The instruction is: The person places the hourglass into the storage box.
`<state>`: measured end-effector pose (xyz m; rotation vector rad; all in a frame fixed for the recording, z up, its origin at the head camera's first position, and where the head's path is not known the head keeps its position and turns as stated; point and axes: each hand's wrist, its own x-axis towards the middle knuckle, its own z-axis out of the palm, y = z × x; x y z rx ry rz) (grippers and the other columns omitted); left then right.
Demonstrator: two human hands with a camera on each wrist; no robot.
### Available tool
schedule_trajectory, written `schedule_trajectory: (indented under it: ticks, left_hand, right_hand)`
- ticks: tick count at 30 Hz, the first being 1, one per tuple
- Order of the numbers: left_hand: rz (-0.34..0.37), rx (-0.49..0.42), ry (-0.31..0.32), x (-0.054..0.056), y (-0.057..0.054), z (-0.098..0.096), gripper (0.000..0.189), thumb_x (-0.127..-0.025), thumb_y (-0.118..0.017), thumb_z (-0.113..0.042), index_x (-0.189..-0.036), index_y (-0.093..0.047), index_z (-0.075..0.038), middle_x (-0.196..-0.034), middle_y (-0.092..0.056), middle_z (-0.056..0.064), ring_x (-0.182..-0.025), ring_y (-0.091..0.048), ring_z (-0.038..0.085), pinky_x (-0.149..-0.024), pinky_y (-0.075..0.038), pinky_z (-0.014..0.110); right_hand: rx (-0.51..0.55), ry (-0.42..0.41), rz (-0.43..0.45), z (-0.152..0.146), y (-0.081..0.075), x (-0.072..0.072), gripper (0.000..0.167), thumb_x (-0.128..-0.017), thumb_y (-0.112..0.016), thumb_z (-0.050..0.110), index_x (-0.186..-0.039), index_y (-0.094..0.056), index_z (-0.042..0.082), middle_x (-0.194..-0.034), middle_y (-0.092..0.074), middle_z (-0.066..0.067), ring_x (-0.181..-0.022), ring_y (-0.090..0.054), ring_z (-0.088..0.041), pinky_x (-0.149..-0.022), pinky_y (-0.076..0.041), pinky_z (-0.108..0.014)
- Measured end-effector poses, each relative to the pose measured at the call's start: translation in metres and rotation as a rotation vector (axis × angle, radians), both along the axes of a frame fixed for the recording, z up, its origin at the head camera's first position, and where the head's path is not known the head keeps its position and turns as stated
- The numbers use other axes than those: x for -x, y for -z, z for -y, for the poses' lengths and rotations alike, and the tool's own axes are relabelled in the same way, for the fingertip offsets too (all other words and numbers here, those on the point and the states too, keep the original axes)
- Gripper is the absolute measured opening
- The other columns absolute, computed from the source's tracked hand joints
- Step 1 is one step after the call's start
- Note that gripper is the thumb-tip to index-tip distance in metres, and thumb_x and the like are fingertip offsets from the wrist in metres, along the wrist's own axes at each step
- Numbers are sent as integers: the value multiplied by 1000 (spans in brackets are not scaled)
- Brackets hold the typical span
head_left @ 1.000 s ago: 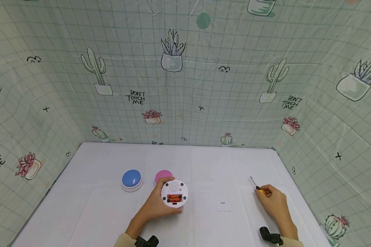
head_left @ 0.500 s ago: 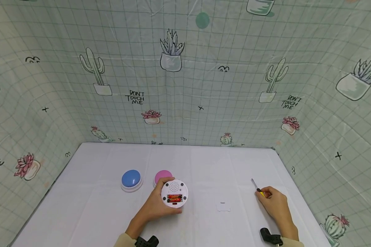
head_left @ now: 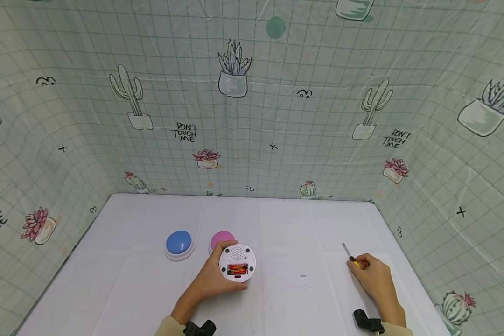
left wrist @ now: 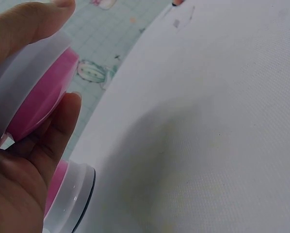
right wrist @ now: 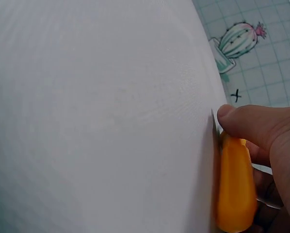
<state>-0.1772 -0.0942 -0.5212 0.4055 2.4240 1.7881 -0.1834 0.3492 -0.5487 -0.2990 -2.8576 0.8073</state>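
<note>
My left hand [head_left: 210,275] grips a round white buzzer button [head_left: 237,254] by its sides, underside turned toward me. That underside shows speaker holes, dark feet and an uncovered compartment with red batteries [head_left: 237,269]. Its pink dome [left wrist: 45,92] faces away, seen in the left wrist view between thumb and fingers. On the right, my right hand [head_left: 374,277] pinches a screwdriver [right wrist: 236,187] by its yellow handle, close over the table. The metal shaft [head_left: 346,249] points away from me to the left. A small white battery cover [head_left: 304,281] lies flat between the hands.
A blue-domed buzzer button [head_left: 178,243] stands on the white table [head_left: 277,224] at the left. Behind my left hand sits another pink buzzer button [head_left: 221,237], partly hidden. A patterned cloth [head_left: 252,116] rises behind the table and along both sides.
The screwdriver's tip has swung slightly toward me and to the right within my right hand. My left hand and the buzzer button stay where they were.
</note>
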Motion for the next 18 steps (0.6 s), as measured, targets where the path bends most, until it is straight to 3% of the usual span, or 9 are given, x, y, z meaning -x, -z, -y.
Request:
schedule_trajectory:
  ticks: [18]
  left_hand:
    - [-5, -5, 10, 0, -2, 1, 99, -63, -97, -16, -145, -42, -18, -138, -55, 4, -121, -54, 23, -100, -50, 26]
  right_hand:
    - [15, -32, 23, -2, -4, 1, 35, -92, -77, 32, -103, -72, -2, -82, -65, -5, -71, -55, -17, -62, -44, -30]
